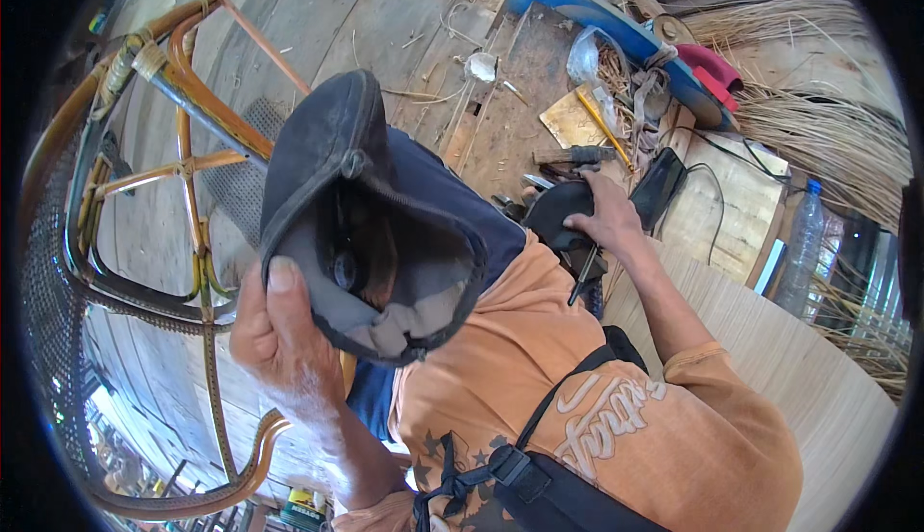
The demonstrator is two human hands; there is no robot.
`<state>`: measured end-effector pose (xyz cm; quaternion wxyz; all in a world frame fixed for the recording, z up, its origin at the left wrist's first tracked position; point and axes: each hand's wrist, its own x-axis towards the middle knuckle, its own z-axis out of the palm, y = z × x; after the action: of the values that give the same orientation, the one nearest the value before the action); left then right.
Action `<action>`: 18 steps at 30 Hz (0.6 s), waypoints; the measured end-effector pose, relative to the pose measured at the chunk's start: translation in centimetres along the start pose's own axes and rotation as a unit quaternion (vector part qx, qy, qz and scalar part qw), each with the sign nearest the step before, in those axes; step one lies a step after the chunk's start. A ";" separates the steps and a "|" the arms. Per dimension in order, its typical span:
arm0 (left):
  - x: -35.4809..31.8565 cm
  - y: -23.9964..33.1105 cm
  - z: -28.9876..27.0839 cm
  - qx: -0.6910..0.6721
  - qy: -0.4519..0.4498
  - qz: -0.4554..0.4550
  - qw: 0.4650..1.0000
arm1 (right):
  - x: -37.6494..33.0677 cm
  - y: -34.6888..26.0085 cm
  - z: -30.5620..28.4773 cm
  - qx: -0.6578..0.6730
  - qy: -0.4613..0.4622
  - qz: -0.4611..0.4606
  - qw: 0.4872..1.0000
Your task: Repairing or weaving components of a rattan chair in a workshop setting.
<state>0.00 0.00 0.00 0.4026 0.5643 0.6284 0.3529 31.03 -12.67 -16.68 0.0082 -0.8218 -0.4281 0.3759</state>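
Observation:
A dark zippered pouch (322, 137) with grey lining hangs in front of me, its mouth gaping. Its rim is pinched between the thumb and fingers of my left hand (284, 325). Something dark and shiny shows inside, too shadowed to name. At the right, my right hand (608, 212) grips a black rounded object (556, 212), thumb across its top and fingers curled over its far side. Thin metal tools (584, 267) stick out beside it. Another black flat piece (664, 183) lies just right of that hand.
A rattan chair frame (188, 185) stands at the left. On the worn wooden board lie a yellow pencil (602, 126), a plastic bag (584, 53) and scraps. Farther right are a blue board (616, 22), rattan strips (828, 128), black cables and a clear bottle (801, 243).

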 end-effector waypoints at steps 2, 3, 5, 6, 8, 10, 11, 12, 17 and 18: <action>0.0 0.4 0.1 -0.091 0.041 -0.029 0.995 | -0.7 -0.7 1.5 -0.091 0.096 -0.038 0.990; -0.7 0.9 0.4 -0.090 0.041 -0.027 0.995 | -1.1 -0.5 1.4 -0.090 0.098 -0.038 0.990; -2.0 1.2 1.1 -0.164 0.051 -0.066 0.983 | -1.6 0.0 1.1 -0.115 0.126 -0.050 0.984; -2.0 1.0 1.1 -0.149 0.039 -0.049 0.987 | -1.4 0.3 1.1 -0.113 0.128 -0.049 0.984; -1.9 0.2 1.2 -0.131 0.031 -0.042 0.990 | -0.8 0.8 0.8 -0.102 0.149 -0.082 0.980; -1.9 -0.6 1.5 -0.116 0.033 -0.033 0.992 | -0.8 0.4 0.6 -0.102 0.125 -0.065 0.985; -2.0 -0.5 1.6 -0.114 0.032 -0.032 0.992 | -0.9 0.3 0.5 -0.104 0.100 -0.051 0.988; -2.1 -0.3 1.9 -0.128 0.025 -0.036 0.991 | -0.8 0.3 0.6 -0.103 0.100 -0.052 0.988; -2.2 -0.7 2.1 -0.123 0.023 -0.038 0.991 | 0.3 1.1 0.3 -0.132 0.107 -0.096 0.981; -2.2 -0.8 2.1 -0.136 0.021 -0.043 0.990 | 0.5 1.1 0.2 -0.131 0.106 -0.096 0.981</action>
<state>1.66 -2.34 -1.38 0.4766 0.4693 0.6070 0.4292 31.81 -13.12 -17.52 -0.0182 -0.8059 -0.5474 0.2248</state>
